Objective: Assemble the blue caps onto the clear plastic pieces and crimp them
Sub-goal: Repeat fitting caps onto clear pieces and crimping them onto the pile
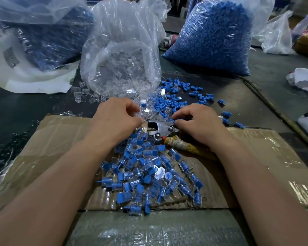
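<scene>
I judge the blue cap (pixel 171 119) should sit straight and fully in before it goes to the crimping tool (pixel 158 128). At nine o'clock of the tool, the left hand (pixel 117 115) has its grip closed on a clear plastic piece (pixel 138 114). At three o'clock, the right hand (pixel 200 122) pinches the blue cap, it seems.

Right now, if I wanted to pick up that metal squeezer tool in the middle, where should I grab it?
Probably by the cloth-wrapped handle, coming from the near right side. The crimping tool lies flat with its bare metal head pointing away towards the loose blue caps, and the handle runs back under the right hand, so that is the long, padded end.
</scene>
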A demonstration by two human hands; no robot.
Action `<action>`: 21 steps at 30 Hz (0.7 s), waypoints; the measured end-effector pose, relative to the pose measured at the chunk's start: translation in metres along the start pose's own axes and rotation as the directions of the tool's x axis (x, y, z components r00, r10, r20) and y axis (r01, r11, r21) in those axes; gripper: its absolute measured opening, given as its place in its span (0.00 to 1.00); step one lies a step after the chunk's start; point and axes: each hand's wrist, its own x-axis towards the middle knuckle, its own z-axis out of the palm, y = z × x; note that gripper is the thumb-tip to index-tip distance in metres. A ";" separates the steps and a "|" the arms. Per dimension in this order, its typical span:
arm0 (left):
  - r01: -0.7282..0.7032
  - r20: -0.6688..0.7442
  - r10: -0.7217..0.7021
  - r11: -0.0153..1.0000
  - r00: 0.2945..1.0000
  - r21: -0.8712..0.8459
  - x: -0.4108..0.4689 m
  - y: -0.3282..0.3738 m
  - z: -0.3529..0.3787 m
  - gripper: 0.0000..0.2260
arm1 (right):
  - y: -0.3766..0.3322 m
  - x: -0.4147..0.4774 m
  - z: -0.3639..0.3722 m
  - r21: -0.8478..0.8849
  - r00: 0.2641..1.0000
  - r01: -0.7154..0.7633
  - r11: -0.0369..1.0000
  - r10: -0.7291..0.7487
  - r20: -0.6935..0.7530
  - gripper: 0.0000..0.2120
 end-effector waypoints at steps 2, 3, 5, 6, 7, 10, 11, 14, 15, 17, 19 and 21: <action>0.018 0.059 -0.020 0.999 0.998 0.029 0.000 0.000 0.000 0.12 | -0.001 0.001 0.000 -0.005 1.000 -0.002 1.000 0.002 0.005 0.08; 0.020 0.089 -0.025 0.998 0.996 0.056 0.000 0.001 0.000 0.13 | -0.001 0.001 0.000 -0.002 1.000 0.001 1.000 -0.001 0.004 0.08; 0.017 0.116 -0.028 0.996 0.993 0.093 0.001 0.002 0.000 0.14 | -0.003 0.001 0.000 0.008 1.000 0.012 1.000 -0.012 0.010 0.08; 0.017 0.119 -0.028 0.995 0.992 0.097 0.001 0.002 0.000 0.14 | -0.003 0.001 0.000 0.017 1.000 0.014 1.000 -0.014 0.017 0.08; 0.018 0.116 -0.029 0.996 0.993 0.092 0.001 0.002 0.000 0.13 | -0.003 0.001 0.000 0.031 1.000 0.010 0.999 -0.011 0.025 0.07; 0.019 0.112 -0.027 0.997 0.993 0.070 0.000 0.002 0.000 0.11 | -0.003 0.000 0.000 0.086 0.999 -0.030 0.996 0.027 0.031 0.05; 0.015 0.115 -0.023 0.998 0.993 0.065 0.000 0.002 0.000 0.11 | -0.003 0.000 0.000 0.094 0.999 -0.039 0.995 0.037 0.029 0.05; 0.010 0.121 -0.016 0.999 0.993 0.045 0.000 0.002 -0.001 0.07 | -0.003 0.001 0.001 0.075 0.998 -0.047 0.996 0.045 0.034 0.05; 0.009 0.117 -0.013 0.999 0.993 0.033 0.000 0.002 -0.001 0.05 | -0.003 0.001 0.001 0.066 0.998 -0.047 0.997 0.045 0.035 0.05; 0.011 0.103 -0.012 1.000 0.995 0.011 0.001 0.001 -0.002 0.06 | -0.004 0.000 0.002 0.059 0.999 -0.039 0.997 0.038 0.022 0.05; 0.020 0.097 -0.020 1.000 0.995 -0.002 0.002 0.001 -0.002 0.07 | -0.005 -0.001 0.002 0.066 1.000 -0.029 0.997 0.029 -0.008 0.05; 0.027 0.086 -0.027 1.000 0.996 -0.006 0.002 0.001 -0.002 0.08 | -0.006 -0.001 0.004 0.076 0.999 -0.009 0.997 0.013 -0.045 0.06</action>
